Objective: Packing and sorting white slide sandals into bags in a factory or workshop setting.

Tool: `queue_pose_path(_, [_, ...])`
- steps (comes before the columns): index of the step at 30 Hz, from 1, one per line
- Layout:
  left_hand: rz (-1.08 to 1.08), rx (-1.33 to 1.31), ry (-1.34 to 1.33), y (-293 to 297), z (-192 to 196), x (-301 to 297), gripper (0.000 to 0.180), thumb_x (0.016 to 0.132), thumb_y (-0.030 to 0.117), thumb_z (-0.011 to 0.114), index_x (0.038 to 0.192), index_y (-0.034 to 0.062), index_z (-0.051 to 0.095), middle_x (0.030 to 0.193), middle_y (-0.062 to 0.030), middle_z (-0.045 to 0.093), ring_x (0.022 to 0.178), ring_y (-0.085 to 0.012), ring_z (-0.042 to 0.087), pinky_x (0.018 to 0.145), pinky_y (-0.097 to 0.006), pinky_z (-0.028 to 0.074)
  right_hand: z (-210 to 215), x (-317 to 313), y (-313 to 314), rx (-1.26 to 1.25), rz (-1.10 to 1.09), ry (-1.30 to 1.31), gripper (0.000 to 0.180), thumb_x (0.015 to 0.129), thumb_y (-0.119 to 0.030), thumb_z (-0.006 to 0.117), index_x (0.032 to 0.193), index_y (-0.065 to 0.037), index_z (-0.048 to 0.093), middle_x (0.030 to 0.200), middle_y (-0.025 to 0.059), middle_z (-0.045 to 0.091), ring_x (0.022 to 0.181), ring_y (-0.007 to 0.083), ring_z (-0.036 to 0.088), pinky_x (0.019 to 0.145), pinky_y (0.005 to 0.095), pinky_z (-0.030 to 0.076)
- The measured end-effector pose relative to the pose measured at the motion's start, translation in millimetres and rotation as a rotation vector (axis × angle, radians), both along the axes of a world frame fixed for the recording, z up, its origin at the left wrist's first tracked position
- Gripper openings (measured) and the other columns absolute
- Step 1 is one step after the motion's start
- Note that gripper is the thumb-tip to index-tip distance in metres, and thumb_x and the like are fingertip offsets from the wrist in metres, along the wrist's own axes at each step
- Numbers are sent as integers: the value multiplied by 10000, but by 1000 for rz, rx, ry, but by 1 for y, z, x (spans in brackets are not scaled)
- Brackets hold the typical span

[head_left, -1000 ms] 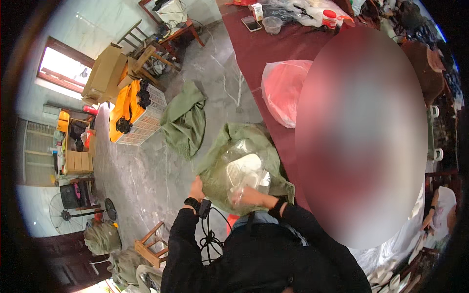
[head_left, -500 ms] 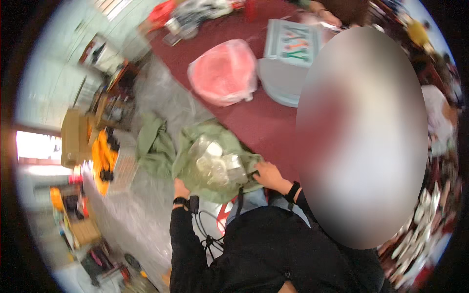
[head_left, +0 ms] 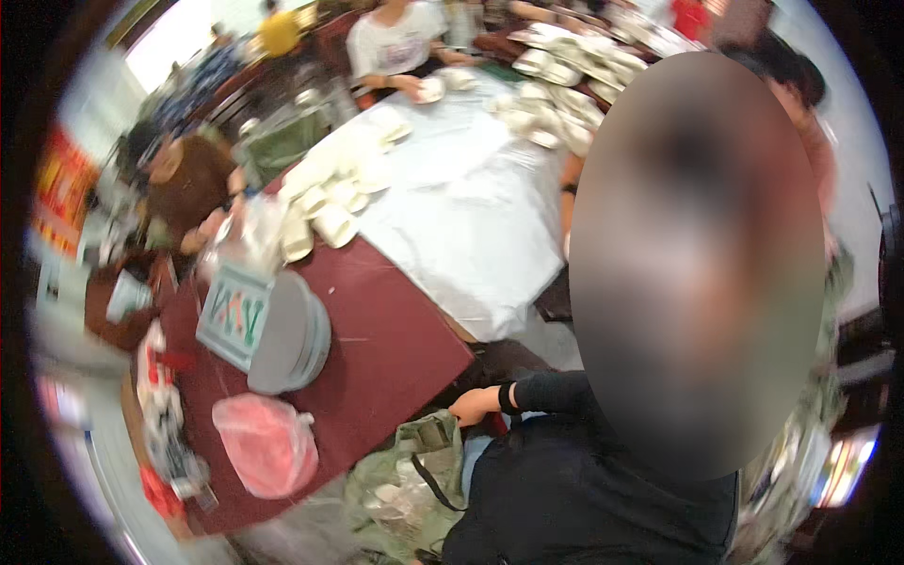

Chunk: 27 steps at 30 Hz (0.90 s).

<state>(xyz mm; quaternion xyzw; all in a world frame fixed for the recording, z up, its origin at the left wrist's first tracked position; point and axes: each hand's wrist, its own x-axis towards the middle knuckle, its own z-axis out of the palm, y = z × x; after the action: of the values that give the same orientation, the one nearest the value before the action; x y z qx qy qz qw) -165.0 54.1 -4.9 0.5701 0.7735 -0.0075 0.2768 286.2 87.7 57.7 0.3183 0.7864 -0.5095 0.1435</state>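
My right hand, in a black sleeve with a dark wristband, is closed on the top rim of a green cloth sack that stands open beside a maroon table. Inside the sack lies a clear plastic bag with pale pieces. A black strap runs across the sack's mouth. My left hand is out of sight, below my black-clad torso. On the table near the sack rests a tied pink plastic bag.
A stack of grey round trays with a green-and-white box sits further along the maroon table. Beyond is a white-covered table with several white bowls, and people are seated around it. Clutter lines the left edge.
The view has swung from the floor up to the tables. Both hands were on the clear bag in the sack; now only my right hand shows, at the sack's rim.
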Motion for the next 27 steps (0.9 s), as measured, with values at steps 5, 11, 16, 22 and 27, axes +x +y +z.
queue_pose_path(5, [-297,-44,-48,82,-1,49,124,800,131,524,823,53,617,802,-120,624,662,-286,579,631,-497,455,3,-16,-50,-1,-205,117,370,820,-326,550,718,26,602,594,130,521,532,241,430,523,412,357])
queue_pose_path(11, [-536,-108,-73,142,-8,105,135,791,134,537,851,35,607,819,-127,622,679,-285,579,645,-477,455,3,-28,-91,-44,-396,71,351,806,-296,577,815,53,620,676,145,588,587,259,499,556,420,401])
queue_pose_path(16, [-599,-147,-101,165,-25,128,156,783,136,548,874,20,598,832,-133,620,693,-284,579,657,-461,455,-18,-10,-119,-64,-440,87,357,885,-279,524,868,69,602,764,172,594,650,321,531,600,449,416])
queue_pose_path(22, [-577,-216,-167,130,-44,170,189,773,138,561,902,2,588,849,-140,618,709,-282,578,672,-442,454,-37,9,-155,-7,-533,123,357,889,-255,517,681,34,529,612,132,474,546,274,400,553,437,351])
queue_pose_path(27, [-574,-250,-195,99,-36,216,221,765,140,571,925,-13,579,863,-146,617,723,-281,578,684,-426,454,-52,25,-182,107,-576,129,441,901,-207,492,509,-7,452,480,79,345,437,202,230,490,410,269])
